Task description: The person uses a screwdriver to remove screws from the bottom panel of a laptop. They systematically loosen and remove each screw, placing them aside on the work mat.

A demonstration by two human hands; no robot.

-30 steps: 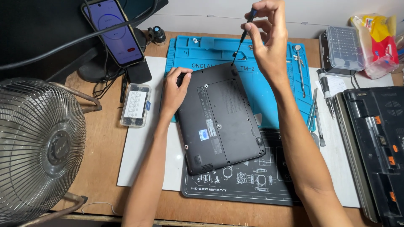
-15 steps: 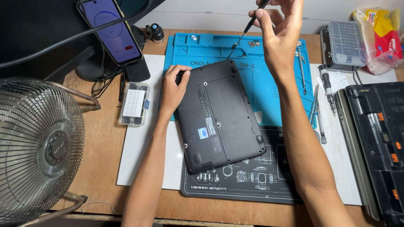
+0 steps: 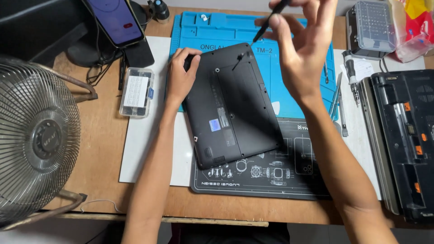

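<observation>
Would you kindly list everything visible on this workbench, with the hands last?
laptop: one, black, underside up on the mats
screwdriver: one, dark, raised above the laptop
blue mat: one, far side
black mat: one, near side
phone: one, on a stand, far left
fan: one, metal, left
small clear box: one, left of laptop
second laptop: one, black, right edge
left hand: on laptop's corner
right hand: holds screwdriver

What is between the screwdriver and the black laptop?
Nothing visible. The right hand holds the screwdriver raised above the upside-down laptop, with only open air under its tip. The left hand rests on the laptop's far-left corner.
</observation>
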